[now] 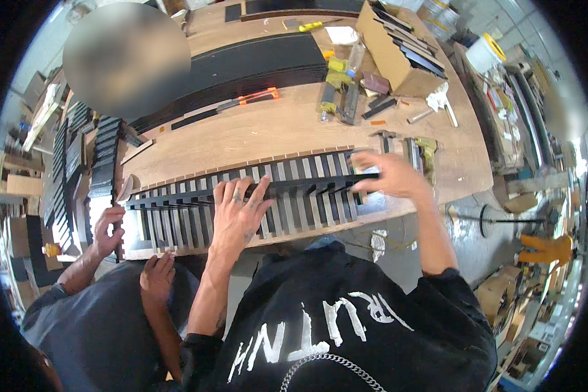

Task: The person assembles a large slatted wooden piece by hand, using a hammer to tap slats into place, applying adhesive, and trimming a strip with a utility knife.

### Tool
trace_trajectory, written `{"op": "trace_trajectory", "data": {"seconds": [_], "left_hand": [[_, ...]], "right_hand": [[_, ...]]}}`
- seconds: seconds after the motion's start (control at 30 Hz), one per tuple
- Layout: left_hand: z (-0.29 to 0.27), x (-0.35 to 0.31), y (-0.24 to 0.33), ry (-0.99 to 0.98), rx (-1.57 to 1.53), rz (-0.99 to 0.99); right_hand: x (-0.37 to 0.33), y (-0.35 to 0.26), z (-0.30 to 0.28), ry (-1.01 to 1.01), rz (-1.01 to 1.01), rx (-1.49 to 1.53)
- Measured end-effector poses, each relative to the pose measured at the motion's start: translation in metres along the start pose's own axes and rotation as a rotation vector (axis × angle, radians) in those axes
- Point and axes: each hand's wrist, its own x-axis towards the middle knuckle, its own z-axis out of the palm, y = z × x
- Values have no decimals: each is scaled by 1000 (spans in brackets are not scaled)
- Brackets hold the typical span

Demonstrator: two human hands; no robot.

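A long black rail lies lengthwise over a row of grey and black slats along the near side of the wooden bench. My left hand is closed over the rail near its middle, fingertips on the far side and thumb on the near side. Around the rail's right end is my right hand, blurred by motion; whether its fingers press on the rail cannot be told. A co-worker's hand is beside the row's left end, and that person's other hand rests at the bench's near edge.
Beyond the slats, the bench carries an orange-handled saw and stacked black boards. To the right are a hammer, yellow-green nail guns and a cardboard box of strips. Another person stands across the bench.
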Motion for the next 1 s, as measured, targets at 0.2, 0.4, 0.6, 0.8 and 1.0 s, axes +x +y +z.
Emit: {"op": "trace_trajectory", "data": {"seconds": [0.2, 0.4, 0.6, 0.8, 1.0], "left_hand": [[16, 45, 21, -182, -113, 188], [38, 59, 47, -184, -32, 350], [46, 42, 85, -236, -119, 266], [52, 32, 98, -280, -41, 148], [24, 2, 63, -132, 90, -164]], "right_hand": [[-129, 125, 28, 726, 183, 559], [-86, 122, 108, 735, 235, 668], [-73, 119, 115, 792, 251, 504], [-98, 103, 78, 756, 185, 494], [-108, 98, 36, 657, 172, 432]]}}
